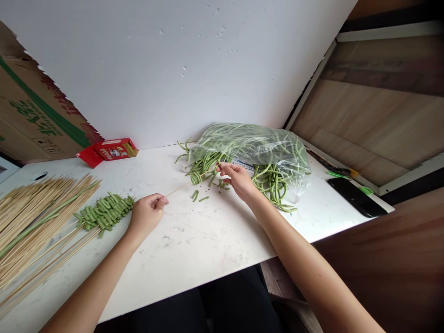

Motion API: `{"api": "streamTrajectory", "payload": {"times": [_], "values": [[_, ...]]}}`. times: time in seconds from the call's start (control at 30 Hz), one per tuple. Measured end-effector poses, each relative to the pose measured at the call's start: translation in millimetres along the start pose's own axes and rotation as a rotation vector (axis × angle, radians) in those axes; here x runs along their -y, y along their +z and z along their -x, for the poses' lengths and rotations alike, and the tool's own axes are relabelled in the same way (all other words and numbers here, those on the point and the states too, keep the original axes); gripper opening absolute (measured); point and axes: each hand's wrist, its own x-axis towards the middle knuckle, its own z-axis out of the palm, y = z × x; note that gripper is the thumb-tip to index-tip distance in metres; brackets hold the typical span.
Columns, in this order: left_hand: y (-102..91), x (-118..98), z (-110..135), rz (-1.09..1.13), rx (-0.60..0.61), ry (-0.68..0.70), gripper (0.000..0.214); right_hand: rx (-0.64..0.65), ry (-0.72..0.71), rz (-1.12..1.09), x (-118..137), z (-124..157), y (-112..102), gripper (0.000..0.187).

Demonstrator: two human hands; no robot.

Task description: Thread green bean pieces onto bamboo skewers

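Observation:
My left hand (147, 212) is closed around a thin bamboo skewer (178, 188) that slants up to the right. Several short green bean pieces (196, 177) are threaded crosswise near its far end. At the skewer's tip, my right hand (237, 179) pinches what looks like a small bean piece, mostly hidden by the fingers. Loose cut pieces (204, 199) lie on the table below. Left of my left hand, skewers filled with bean pieces (106, 210) rest side by side. Behind my right hand lies a clear plastic bag (256, 138) of long green beans, some spilling out (274, 185).
Many bare skewers (38, 208) lie on the white table (194, 249) at the left. A red box (116, 150) stands by the white back panel (194, 69), with a carton (41, 106) at far left. A black phone (357, 196) and scissors (329, 166) lie right.

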Motion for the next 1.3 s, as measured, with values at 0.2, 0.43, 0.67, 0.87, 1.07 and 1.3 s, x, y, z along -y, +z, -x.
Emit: {"api": "streamTrajectory", "payload": {"times": [0.2, 0.43, 0.67, 0.87, 1.07, 1.3], "values": [[-0.7, -3.5, -0.3, 0.017, 0.008, -0.005, 0.031, -0.008, 0.0, 0.0, -0.1, 0.2, 0.2, 0.043], [-0.2, -3.6, 0.0, 0.024, 0.012, -0.002, 0.031, -0.013, 0.017, -0.004, 4.1, 2.3, 2.9, 0.041], [0.4, 0.3, -1.1, 0.024, 0.023, -0.005, 0.031, -0.014, 0.016, -0.014, 4.9, 3.1, 3.2, 0.038], [0.3, -0.5, -0.4, 0.019, 0.028, -0.009, 0.031, -0.018, -0.012, 0.02, 4.8, 2.5, 2.0, 0.04], [0.5, -0.1, -0.3, 0.013, 0.028, -0.015, 0.03, -0.06, -0.056, 0.06, 0.9, -1.5, -0.4, 0.041], [0.9, -1.2, 0.1, -0.002, 0.028, -0.004, 0.029, -0.069, -0.118, 0.11, -1.6, -2.1, 0.2, 0.041]]}}
